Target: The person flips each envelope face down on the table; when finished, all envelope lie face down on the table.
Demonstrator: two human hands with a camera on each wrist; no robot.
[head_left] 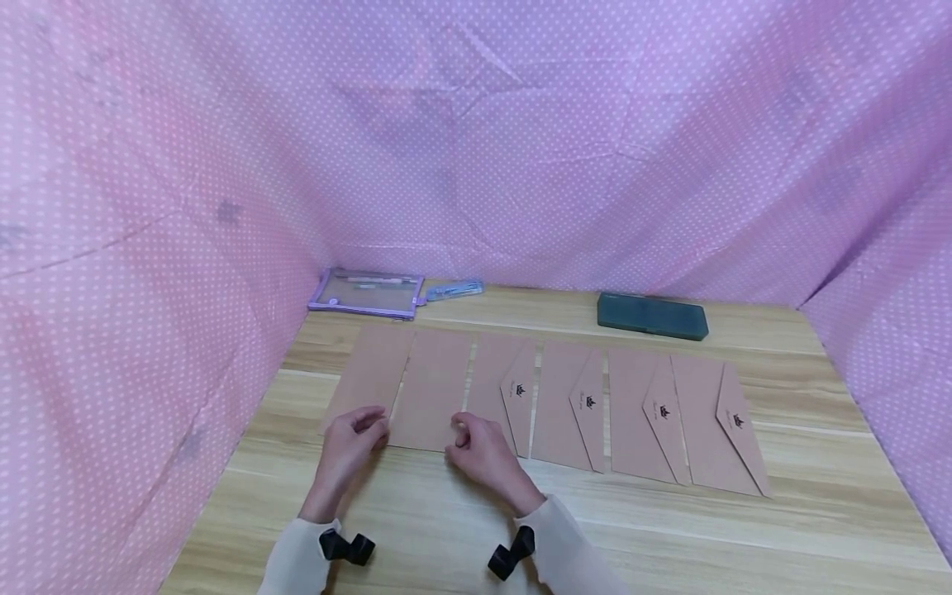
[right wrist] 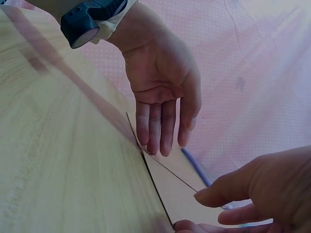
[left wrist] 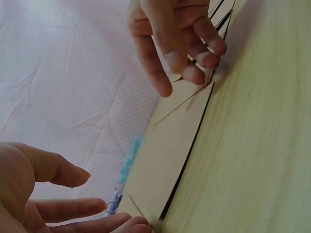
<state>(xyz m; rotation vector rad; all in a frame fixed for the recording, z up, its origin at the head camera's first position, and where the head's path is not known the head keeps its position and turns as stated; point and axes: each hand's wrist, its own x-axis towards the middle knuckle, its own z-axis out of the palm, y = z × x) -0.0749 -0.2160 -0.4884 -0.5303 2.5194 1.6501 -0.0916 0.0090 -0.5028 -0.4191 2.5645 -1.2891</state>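
Several brown kraft envelopes lie side by side in a row on the table. The leftmost envelope (head_left: 368,372) and the plain envelope beside it (head_left: 431,388) show no flap. My left hand (head_left: 351,442) is at the near edge, where these two meet, its fingers loosely bent and thumb apart. By the near right corner of the second one, my right hand (head_left: 487,454) has relaxed fingers and grips nothing. In the left wrist view, the left hand's fingertips (left wrist: 131,224) are close to the envelope corner; whether they touch it I cannot tell.
Farther right, flapped envelopes (head_left: 561,397) bear a black crown print. Behind the row lie a purple mesh zip pouch (head_left: 372,296) with pens, a small blue packet (head_left: 454,289) and a dark green case (head_left: 652,316). Pink dotted cloth (head_left: 476,165) hangs around the wooden table (head_left: 431,521).
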